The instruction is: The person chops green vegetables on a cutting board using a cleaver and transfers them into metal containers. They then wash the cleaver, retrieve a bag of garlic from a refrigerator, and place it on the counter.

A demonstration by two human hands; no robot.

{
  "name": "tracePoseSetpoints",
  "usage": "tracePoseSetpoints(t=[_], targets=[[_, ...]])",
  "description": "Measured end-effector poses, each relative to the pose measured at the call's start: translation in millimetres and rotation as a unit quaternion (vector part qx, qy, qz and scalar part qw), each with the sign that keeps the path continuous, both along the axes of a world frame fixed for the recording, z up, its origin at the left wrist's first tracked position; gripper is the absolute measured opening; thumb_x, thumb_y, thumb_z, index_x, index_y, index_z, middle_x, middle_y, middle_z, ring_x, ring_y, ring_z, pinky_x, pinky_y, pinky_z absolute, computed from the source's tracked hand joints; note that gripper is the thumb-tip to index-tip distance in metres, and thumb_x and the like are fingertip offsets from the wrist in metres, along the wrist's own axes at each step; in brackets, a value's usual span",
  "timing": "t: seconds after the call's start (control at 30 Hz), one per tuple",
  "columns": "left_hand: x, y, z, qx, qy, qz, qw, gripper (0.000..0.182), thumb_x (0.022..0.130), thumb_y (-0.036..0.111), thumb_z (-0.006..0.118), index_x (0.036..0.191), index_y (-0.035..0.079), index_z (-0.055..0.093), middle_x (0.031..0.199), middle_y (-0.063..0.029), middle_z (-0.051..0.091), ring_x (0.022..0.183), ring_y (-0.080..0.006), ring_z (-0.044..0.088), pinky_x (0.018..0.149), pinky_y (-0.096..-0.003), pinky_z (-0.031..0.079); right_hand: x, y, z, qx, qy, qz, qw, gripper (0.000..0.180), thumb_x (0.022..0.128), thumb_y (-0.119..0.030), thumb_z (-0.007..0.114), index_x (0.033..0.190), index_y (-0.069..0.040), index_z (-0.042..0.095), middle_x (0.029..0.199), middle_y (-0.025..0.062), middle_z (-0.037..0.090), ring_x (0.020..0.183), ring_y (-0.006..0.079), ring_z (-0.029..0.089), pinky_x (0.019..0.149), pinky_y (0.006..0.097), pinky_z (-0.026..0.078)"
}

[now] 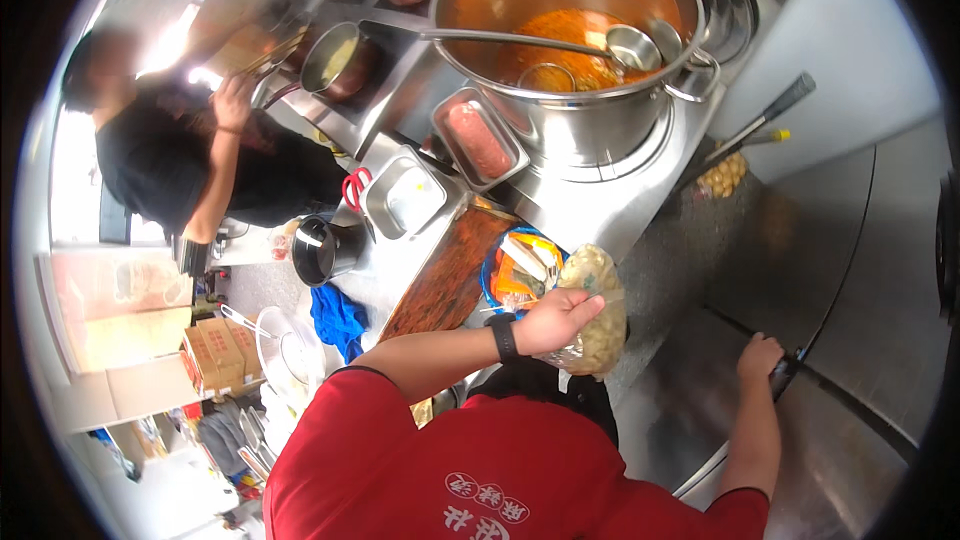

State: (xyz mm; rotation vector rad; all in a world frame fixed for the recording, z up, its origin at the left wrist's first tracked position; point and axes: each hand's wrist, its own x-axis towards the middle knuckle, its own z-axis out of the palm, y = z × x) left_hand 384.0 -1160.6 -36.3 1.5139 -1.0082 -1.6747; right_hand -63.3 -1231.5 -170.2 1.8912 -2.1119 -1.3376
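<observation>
My left hand [559, 321], with a dark watch strap on the wrist, grips the top of a clear plastic bag [602, 341]. Pale yellowish lumps of food fill the bag, which hangs in front of my body. Off to the right, my right hand [760, 357] is closed around the dark handle [787, 369] of a stainless steel refrigerator door [847, 420]. How far that door stands from its frame I cannot tell. Just beyond the bag is a bin with a blue liner [486, 277], holding orange and white wrappers.
A large steel stockpot [600, 127] of red broth, with a ladle [517, 37], stands on the counter [592, 210]. Nearby are a tray of pinkish meat [478, 141], a steel pan [405, 195] and red-handled scissors [356, 187]. A co-worker [165, 142] tends saucepans [337, 64] at left.
</observation>
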Motion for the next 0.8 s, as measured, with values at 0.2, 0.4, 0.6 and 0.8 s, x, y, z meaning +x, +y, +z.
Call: tracePoseSetpoints(t=[0.2,0.4,0.6,0.8], targets=[[-32.1,-59.4,42.1,-0.199,-0.157,-0.036,0.967,0.049,0.101,0.036,0.055,0.067,0.002,0.05,0.058,-0.0118,0.046,0.053,-0.0214,0.045,0.054,-0.0375,0.041,123.0,3.8,63.1,-0.124,-0.456,0.015,0.881,0.056,0.082,-0.014,0.067,0.134,-0.004,0.05,0.133,0.0188,0.052,0.126,0.0371,0.049,0.104,0.0456,0.04],[-90.8,-116.5,109.5,-0.358,-0.231,-0.212,0.88,0.042,0.093,0.038,0.059,0.067,0.005,0.063,0.066,-0.0168,0.059,0.07,-0.038,0.062,0.06,-0.0486,0.047,169.7,0.5,227.2,-0.3,-0.622,0.208,0.693,0.091,0.07,-0.019,0.079,0.147,-0.001,0.034,0.149,0.0222,0.039,0.135,0.0401,0.041,0.109,0.0474,0.036],[-154.7,-137.7,147.2,-0.476,-0.22,-0.278,0.805,0.033,0.087,0.039,0.064,0.074,0.009,0.065,0.077,-0.0115,0.063,0.074,-0.0348,0.063,0.06,-0.0454,0.048,130.1,-38.1,234.0,-0.433,-0.565,0.188,0.677,0.048,0.07,-0.025,0.076,0.111,-0.006,0.062,0.111,0.0142,0.064,0.101,0.0376,0.061,0.088,0.0439,0.05],[-199.8,-91.5,89.2,-0.601,-0.206,-0.201,0.745,0.053,0.073,0.034,0.078,0.114,0.004,0.063,0.127,-0.0204,0.056,0.116,-0.0412,0.054,0.101,-0.0566,0.039,86.3,-14.3,155.1,-0.463,-0.555,-0.161,0.672,0.022,0.078,-0.025,0.072,0.092,-0.008,0.068,0.088,0.0125,0.068,0.086,0.0369,0.065,0.075,0.0437,0.052]])
